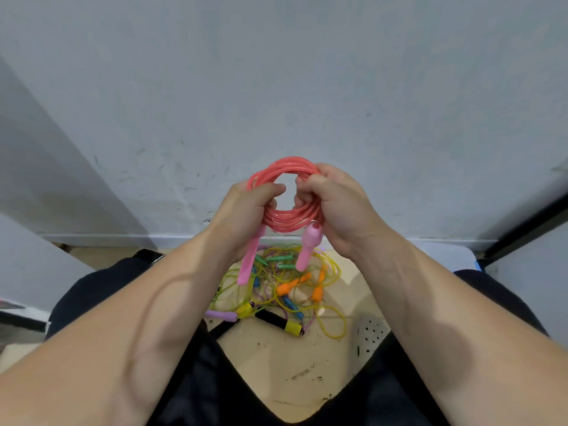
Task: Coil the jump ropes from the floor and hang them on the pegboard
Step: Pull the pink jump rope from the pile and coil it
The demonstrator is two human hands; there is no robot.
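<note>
A pink jump rope [284, 218] is wound into a round coil that I hold up in front of the wall. My left hand [242, 216] grips the coil's left side, thumb over the strands. My right hand [335, 204] grips the right side with curled fingers. Two pink handles [309, 249] hang down from the bottom of the coil. On the floor below lies a tangled pile of jump ropes [285, 290] with green, orange, blue, yellow-black and purple handles. No pegboard is in view.
A scuffed grey wall [276, 87] rises straight ahead, with a white baseboard at its foot. My knees in black shorts flank the pile. A grey perforated clog [370, 333] sits at the right. A dark-framed panel stands at the far right.
</note>
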